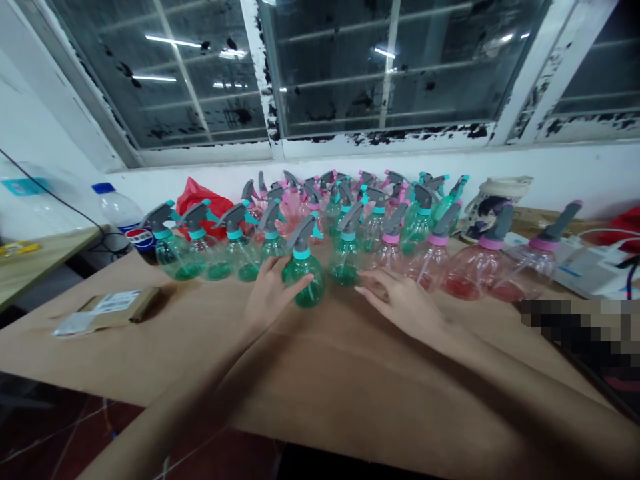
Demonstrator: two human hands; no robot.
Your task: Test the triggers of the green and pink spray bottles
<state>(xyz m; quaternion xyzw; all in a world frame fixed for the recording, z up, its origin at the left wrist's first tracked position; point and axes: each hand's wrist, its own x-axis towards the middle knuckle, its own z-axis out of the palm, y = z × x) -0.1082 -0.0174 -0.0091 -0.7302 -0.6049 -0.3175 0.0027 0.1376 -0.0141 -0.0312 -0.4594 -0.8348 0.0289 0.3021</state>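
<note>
My left hand (273,291) is wrapped round the side of a green spray bottle (310,291) with a grey and turquoise trigger head; the bottle stands at the front of the group. Just right of it is another green spray bottle (345,257). My right hand (400,300) is beside that second bottle, thumb and fingers apart, fingertips close to its lower side; whether they touch it I cannot tell. A row of green bottles (217,260) runs off to the left, and pink spray bottles (467,273) with grey heads stand to the right.
More spray bottles crowd the back of the brown-covered table (300,380). A flat brown package (117,303) lies at left, near a Pepsi bottle (143,243). A red plastic bag (200,200) is behind the bottles. Right are a printed bag (495,203) and white power strip (575,267).
</note>
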